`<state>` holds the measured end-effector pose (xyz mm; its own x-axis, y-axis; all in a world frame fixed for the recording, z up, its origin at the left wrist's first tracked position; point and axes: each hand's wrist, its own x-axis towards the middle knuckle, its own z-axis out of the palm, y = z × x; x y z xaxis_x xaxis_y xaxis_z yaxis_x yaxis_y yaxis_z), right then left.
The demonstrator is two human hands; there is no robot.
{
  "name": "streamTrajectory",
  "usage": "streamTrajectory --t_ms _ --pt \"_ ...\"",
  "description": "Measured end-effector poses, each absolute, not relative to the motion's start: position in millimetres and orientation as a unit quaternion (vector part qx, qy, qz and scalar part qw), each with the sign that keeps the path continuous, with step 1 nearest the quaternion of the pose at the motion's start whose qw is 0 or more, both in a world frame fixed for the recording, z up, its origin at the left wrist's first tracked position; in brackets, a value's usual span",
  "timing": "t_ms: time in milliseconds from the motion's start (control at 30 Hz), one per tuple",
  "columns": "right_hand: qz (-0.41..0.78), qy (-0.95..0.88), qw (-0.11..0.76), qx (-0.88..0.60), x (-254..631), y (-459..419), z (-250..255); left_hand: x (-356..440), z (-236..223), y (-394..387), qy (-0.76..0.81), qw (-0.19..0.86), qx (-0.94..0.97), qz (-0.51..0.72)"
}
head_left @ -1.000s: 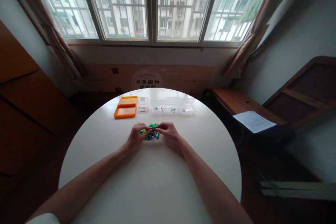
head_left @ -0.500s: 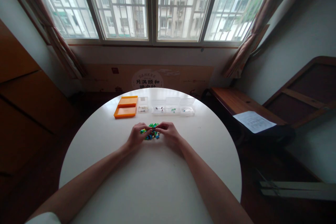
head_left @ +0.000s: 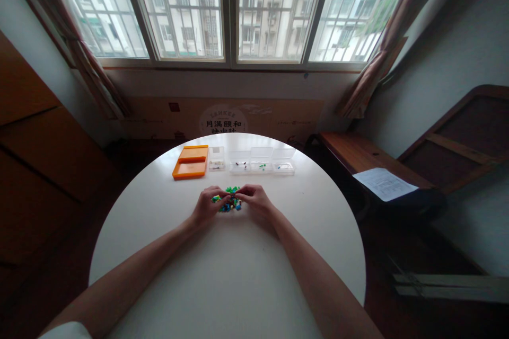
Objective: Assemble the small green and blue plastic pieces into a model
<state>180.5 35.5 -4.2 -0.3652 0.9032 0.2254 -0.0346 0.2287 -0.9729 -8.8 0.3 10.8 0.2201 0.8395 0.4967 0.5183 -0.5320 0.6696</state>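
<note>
As the head camera looks down at a round white table (head_left: 234,270), both hands are seen near its middle, at a pile of small coloured pieces (head_left: 228,207). The left hand (head_left: 209,201) is at the left side of the pile and the right hand (head_left: 255,197) at its right side. On each hand the thumb and forefinger are brought near together, so the grip is narrow; whether a small piece is held between them, one cannot tell.

Behind the hands, some containers stand in a row. At the left is an open orange box (head_left: 190,175) with two shallow parts. Just beside it, the first clear box (head_left: 217,151) contains small pale pieces (head_left: 217,163). Further right, the second clear box (head_left: 239,154) has a few dark pieces (head_left: 245,164), the third clear box (head_left: 261,152) a few green pieces (head_left: 262,166), and the fourth clear box (head_left: 283,153) something small and bluish, too tiny to name.

The fingers cover part of the pile, which shows green, blue, yellow and dark colours. The table's far edge hides the lower printing on a cardboard sheet (head_left: 159,114). A white sleeve (head_left: 66,331) is cut off at the bottom.
</note>
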Motion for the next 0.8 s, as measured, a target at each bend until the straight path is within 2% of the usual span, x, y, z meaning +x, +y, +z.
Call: streamTrajectory --t_ms 800 --pt "0.525 -0.640 0.448 -0.339 181.4 34.2 -1.8 -7.0 13.0 -0.9 0.445 0.184 0.757 0.442"
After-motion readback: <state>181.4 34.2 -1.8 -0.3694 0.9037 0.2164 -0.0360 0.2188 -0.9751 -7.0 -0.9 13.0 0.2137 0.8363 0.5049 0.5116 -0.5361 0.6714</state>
